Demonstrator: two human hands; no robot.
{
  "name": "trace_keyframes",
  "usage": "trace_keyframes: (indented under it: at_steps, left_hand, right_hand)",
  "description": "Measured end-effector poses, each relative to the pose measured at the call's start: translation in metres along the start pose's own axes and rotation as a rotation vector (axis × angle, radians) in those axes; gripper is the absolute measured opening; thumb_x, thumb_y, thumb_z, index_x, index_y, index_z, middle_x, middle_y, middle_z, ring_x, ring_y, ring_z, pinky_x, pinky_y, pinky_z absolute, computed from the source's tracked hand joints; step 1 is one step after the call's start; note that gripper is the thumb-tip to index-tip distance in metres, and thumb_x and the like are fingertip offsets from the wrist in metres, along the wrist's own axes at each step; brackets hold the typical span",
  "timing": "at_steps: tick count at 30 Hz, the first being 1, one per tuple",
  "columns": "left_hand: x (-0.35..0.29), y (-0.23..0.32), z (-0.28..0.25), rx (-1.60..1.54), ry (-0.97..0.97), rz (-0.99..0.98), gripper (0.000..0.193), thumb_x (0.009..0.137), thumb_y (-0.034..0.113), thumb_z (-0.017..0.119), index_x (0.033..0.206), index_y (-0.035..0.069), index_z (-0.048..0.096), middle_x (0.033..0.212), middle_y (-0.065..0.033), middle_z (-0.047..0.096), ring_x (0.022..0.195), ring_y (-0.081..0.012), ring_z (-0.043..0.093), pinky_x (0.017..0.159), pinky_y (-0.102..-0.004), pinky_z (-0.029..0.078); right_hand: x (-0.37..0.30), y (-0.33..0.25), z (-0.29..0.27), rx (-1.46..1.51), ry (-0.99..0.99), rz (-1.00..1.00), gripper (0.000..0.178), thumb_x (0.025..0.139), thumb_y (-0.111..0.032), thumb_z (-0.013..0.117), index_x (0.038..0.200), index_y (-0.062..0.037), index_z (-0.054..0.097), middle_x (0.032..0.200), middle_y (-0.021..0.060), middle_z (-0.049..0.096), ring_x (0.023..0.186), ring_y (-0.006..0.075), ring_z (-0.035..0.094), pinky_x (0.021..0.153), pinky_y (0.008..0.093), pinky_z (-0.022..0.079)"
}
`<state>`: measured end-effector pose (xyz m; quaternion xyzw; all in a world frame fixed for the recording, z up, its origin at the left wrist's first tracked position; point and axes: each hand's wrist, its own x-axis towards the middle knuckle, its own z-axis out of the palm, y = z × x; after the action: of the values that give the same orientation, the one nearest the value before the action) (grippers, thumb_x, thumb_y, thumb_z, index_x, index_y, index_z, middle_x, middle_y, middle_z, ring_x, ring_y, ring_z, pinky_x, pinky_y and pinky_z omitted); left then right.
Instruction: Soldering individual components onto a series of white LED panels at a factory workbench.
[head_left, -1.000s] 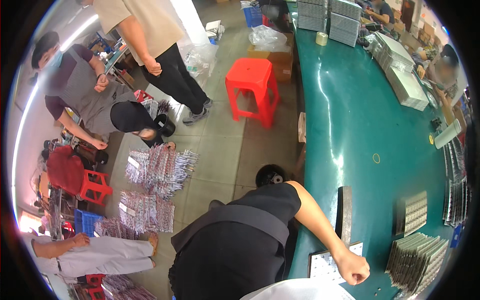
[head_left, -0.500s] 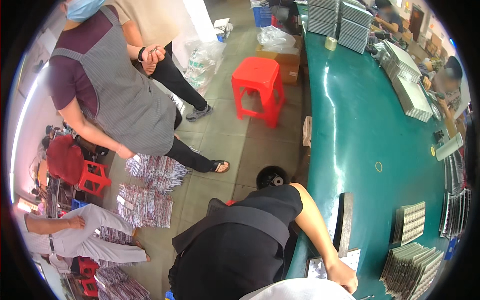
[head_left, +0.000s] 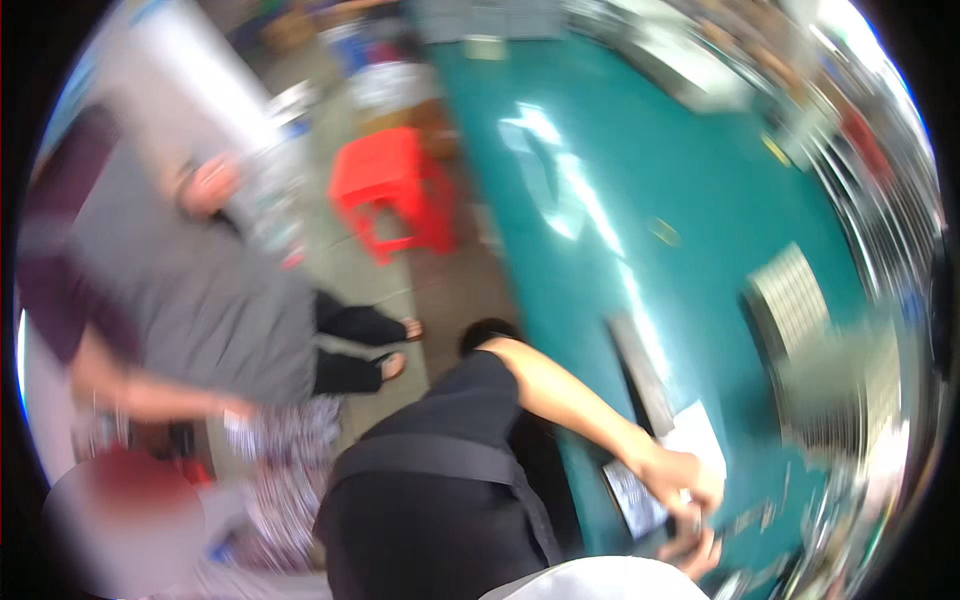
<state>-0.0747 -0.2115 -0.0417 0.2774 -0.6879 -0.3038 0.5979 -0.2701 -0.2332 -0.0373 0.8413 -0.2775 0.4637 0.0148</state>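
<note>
My left hand [head_left: 677, 478] reaches across the green table [head_left: 560, 330], its fingers closed in a pinch. Just below it, my right hand [head_left: 700, 550] shows curled fingers that nearly touch the left ones. Whatever small thing lies between the fingers is blurred and partly hidden. Beside the left wrist lies a flat rectangular panel [head_left: 630, 497] with a pale, patterned face. A white sheet or plate [head_left: 697, 432] sticks out behind that hand. A long grey bar [head_left: 640, 375] rests on the table, one end close to the left hand.
Stacked pale panels [head_left: 792, 290] stand on the right of the table, smeared by motion. A yellowish rubber band [head_left: 664, 232] lies farther off. Left of the table is a red stool [head_left: 390, 190]. A person in a grey apron [head_left: 210, 270] stands beside striped bundles [head_left: 290, 470].
My view has swung round, so the scene is blurred and the table fills more of it. My right hand has come into sight, next to the left. More of the panel shows.
</note>
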Motion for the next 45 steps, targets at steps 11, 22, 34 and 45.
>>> trace_keyframes:
  at_steps: [11, 22, 34, 45]
  left_hand:
    - [0.05, -0.007, -0.072, 0.629, -0.206, -0.269, 0.018, 0.09, 0.007, 0.062, 0.107, 0.003, 0.066, 0.1, -0.0128, 0.067, 0.09, -0.0304, 0.066, 0.08, -0.0379, 0.053]
    - [0.166, -0.157, 0.03, 1.201, -0.228, -0.477, 0.068, 0.083, 0.054, 0.067, 0.119, -0.002, 0.053, 0.105, -0.0167, 0.054, 0.09, -0.0341, 0.06, 0.074, -0.046, 0.055]
    - [0.157, -0.214, 0.111, 1.251, -0.273, 0.042, 0.031, 0.078, 0.034, 0.064, 0.093, 0.007, 0.067, 0.098, -0.0161, 0.061, 0.084, -0.0306, 0.06, 0.062, -0.0407, 0.047]
    - [0.151, -0.221, 0.109, 1.178, -0.259, 0.166, 0.026, 0.087, 0.026, 0.051, 0.087, 0.002, 0.061, 0.09, -0.0192, 0.063, 0.069, -0.0301, 0.065, 0.053, -0.0422, 0.05]
  right_hand:
    - [0.001, -0.01, -0.001, 0.079, 0.269, 0.33, 0.01, 0.088, -0.013, 0.07, 0.091, -0.005, 0.065, 0.085, 0.011, 0.057, 0.08, 0.029, 0.055, 0.075, 0.0401, 0.046]
    - [-0.006, -0.006, -0.008, 0.027, 0.382, 0.333, 0.011, 0.092, -0.016, 0.064, 0.095, -0.0059, 0.061, 0.087, 0.0136, 0.056, 0.081, 0.0289, 0.055, 0.076, 0.0411, 0.046]
    - [-0.034, 0.0, -0.014, 0.142, 0.509, 0.272, 0.023, 0.102, -0.018, 0.053, 0.102, 0.0038, 0.06, 0.102, 0.0224, 0.057, 0.087, 0.0322, 0.059, 0.084, 0.0404, 0.049]
    - [-0.036, 0.015, -0.024, 0.283, 0.55, 0.25, 0.024, 0.102, -0.019, 0.052, 0.102, 0.004, 0.059, 0.1, 0.0211, 0.057, 0.087, 0.0314, 0.058, 0.083, 0.0398, 0.05]
